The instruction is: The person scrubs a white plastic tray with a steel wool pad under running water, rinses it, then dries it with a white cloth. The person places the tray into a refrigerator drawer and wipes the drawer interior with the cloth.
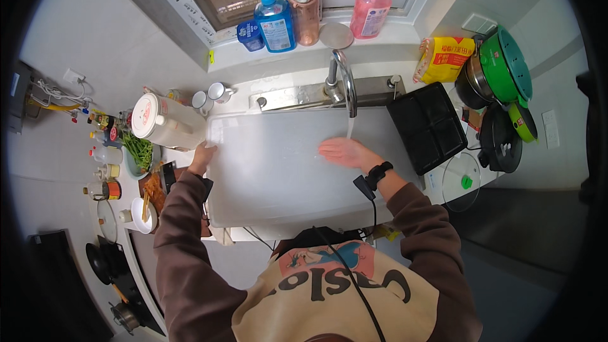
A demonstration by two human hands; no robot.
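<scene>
A large, translucent pale plastic board or lid (266,166) with rounded corners lies across the sink in front of me. My left hand (203,157) grips its left edge. My right hand (349,153) is stretched out flat over the right half of the sheet and holds nothing; whether it touches the surface I cannot tell. From the curved chrome faucet (349,80), a thin stream of water (350,128) runs down at this hand. Drops of water are scattered on the plastic. Most of the sink below is hidden.
A black divided pan (427,126) overlaps the sheet's right side. Beyond stand a glass lid (460,183) and green colander (503,66). At left are a plastic pitcher (175,123), enamel mugs (202,102), green vegetables (137,149) and a cleaver (167,176). Pump bottles (275,23) line the sill.
</scene>
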